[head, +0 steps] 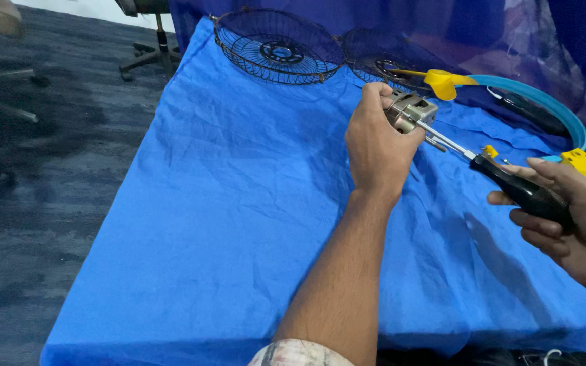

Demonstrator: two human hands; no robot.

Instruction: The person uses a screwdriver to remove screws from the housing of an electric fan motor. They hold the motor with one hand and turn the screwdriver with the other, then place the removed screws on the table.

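Left hand [374, 146] clamps metal motor [409, 112]; right hand [568, 217] grips black-handled screwdriver [510, 183], tip at motor.

Landmark: a creased blue cloth [239, 203] covers the table from near edge to far edge.
Far end of the cloth: a round black wire fan guard [278, 47] lies dish-up; a second dark guard [381, 57] sits just to its right, partly overlapping it.
Right far corner of the cloth: a light-blue curved band [544, 102] arcs across the cloth, with a yellow fitting [442, 83] at its far end and a yellow block [582, 163] at its near end.
Left of the cloth: dark grey carpeted floor [42, 169].
Beyond the cloth's far left corner: the wheeled base of an office chair [150, 55] stands on the carpet.
Behind the cloth: dark blue drapery [374, 17] hangs as backdrop.
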